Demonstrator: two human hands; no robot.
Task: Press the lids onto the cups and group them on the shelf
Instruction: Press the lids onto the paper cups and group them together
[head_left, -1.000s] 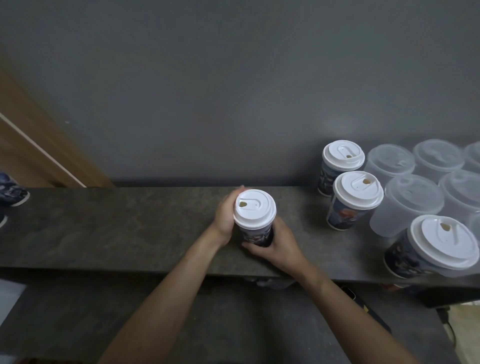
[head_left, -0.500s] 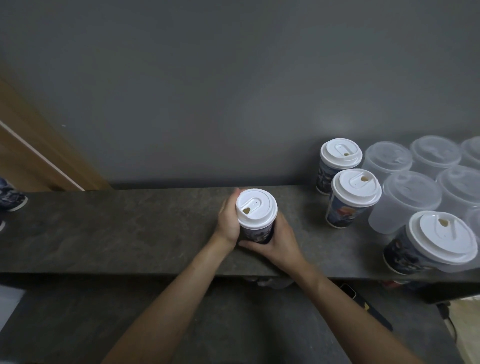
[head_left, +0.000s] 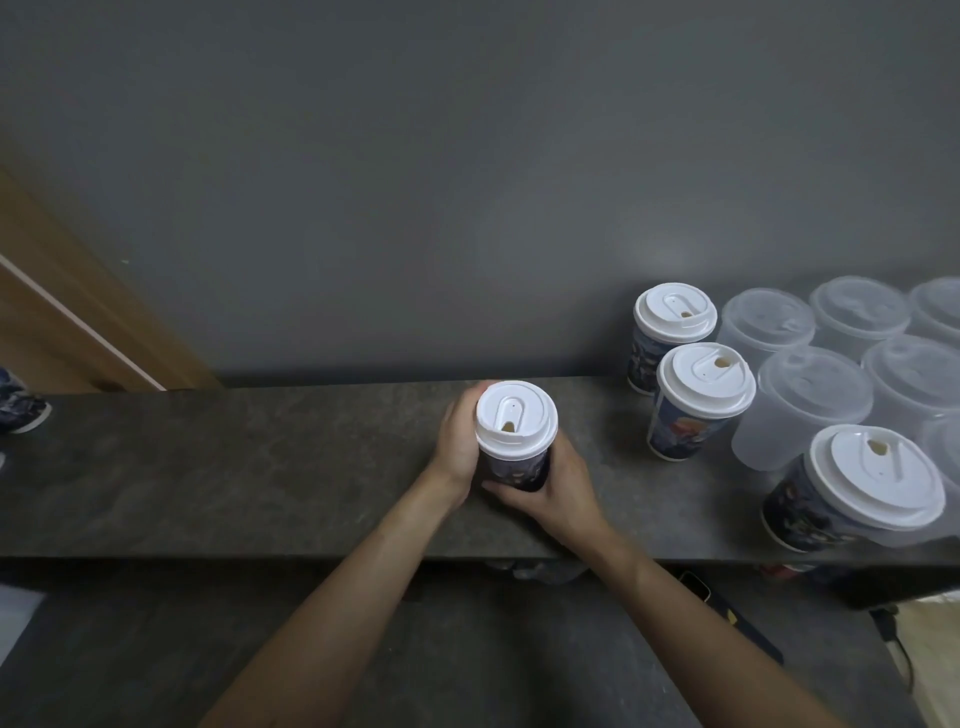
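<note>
A dark, stone-look shelf (head_left: 249, 467) runs along a grey wall (head_left: 467, 182). Near its middle, close to the front edge, a person's left hand (head_left: 457, 441) and right hand (head_left: 558, 491) both clasp a printed cup (head_left: 519, 472) with a white lid (head_left: 517, 418) seated on it; the fingertips are hidden behind the cup and its base is covered, so I cannot tell whether it rests on the shelf. Towards the right end, three more lidded cups (head_left: 701, 395) stand among clear tubs (head_left: 810, 405), some cut off by the frame, while bare shelf stretches from the hands to the left end.
</note>
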